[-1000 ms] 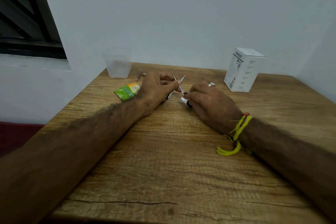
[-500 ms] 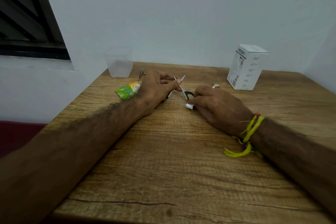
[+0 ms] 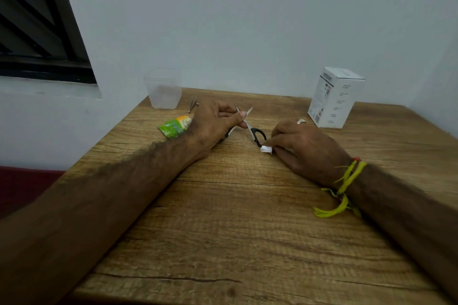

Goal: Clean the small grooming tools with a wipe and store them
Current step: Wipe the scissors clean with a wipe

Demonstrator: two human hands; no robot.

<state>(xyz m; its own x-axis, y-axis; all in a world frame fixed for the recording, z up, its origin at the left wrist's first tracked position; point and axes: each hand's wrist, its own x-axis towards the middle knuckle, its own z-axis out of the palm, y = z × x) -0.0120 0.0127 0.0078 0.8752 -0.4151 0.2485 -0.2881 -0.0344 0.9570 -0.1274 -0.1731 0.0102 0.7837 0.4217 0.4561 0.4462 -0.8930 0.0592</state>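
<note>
Small scissors [image 3: 252, 129] with black handles and spread blades are held near the pivot by my left hand [image 3: 214, 125], thumb and fingers pinching them above the wooden table [image 3: 235, 218]. One black handle loop sticks out to the right. My right hand [image 3: 304, 146] pinches a small folded white wipe [image 3: 266, 149] just below and right of that loop. Metal tweezers [image 3: 192, 103] lie at the back left beside a clear plastic container [image 3: 163, 90].
A green and orange wipe sachet [image 3: 174, 126] lies left of my left hand. A white carton [image 3: 334, 98] stands at the back right. A small metal piece [image 3: 301, 121] lies behind my right hand. The wall borders the table at the back.
My right hand has drawn the wipe down and to the right, off the scissors' blade, past the handle loop. My left hand still holds the scissors in place.
</note>
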